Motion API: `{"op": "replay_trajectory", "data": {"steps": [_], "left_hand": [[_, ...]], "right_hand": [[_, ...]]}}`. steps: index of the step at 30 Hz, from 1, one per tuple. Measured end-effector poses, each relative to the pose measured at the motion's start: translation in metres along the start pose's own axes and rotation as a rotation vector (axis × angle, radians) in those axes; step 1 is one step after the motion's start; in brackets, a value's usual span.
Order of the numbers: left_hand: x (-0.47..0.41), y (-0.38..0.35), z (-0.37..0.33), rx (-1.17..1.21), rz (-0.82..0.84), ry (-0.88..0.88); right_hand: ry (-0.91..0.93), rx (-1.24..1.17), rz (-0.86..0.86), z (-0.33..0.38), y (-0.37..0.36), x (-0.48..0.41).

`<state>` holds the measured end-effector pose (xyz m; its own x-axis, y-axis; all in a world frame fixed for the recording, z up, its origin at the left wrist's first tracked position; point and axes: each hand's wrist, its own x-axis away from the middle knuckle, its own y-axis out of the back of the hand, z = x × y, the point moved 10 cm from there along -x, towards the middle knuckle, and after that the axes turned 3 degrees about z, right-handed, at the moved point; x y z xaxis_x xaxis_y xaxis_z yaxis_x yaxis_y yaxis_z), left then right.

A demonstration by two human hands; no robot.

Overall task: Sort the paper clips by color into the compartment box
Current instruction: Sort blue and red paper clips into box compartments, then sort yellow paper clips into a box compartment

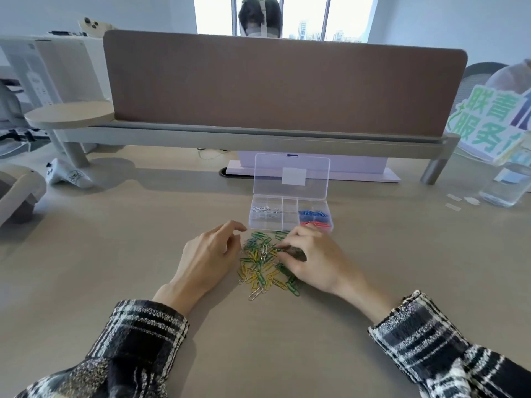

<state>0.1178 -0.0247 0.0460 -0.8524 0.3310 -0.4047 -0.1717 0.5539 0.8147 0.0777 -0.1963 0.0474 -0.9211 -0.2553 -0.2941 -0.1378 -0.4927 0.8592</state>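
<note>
A pile of green, yellow and silver paper clips (pixel 264 265) lies on the beige desk (pixel 115 254) between the loosely curled left hand (pixel 211 254) and the right hand (pixel 313 262), whose curled fingertips rest on it. Just behind sits the open compartment box (pixel 288 218), holding silver, blue and red clips.
</note>
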Motion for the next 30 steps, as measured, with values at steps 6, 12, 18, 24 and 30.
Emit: {"op": "replay_trajectory", "data": {"steps": [6,12,18,24,30], "left_hand": [[0.023,0.012,0.0,-0.009,0.075,-0.213],[0.026,0.01,-0.01,0.086,0.166,-0.299],[0.027,0.005,-0.014,0.042,0.202,-0.366],[0.03,0.012,-0.027,-0.106,0.146,-0.492],[0.037,0.012,-0.044,-0.258,0.076,-0.57]], "right_hand": [[0.031,0.101,0.022,0.012,-0.004,-0.002],[0.067,0.067,0.055,0.021,-0.002,-0.001],[0.117,0.088,0.088,0.025,-0.004,-0.002],[0.172,0.099,0.138,0.036,-0.006,-0.001],[0.184,0.137,0.191,0.043,-0.01,-0.003]]}}
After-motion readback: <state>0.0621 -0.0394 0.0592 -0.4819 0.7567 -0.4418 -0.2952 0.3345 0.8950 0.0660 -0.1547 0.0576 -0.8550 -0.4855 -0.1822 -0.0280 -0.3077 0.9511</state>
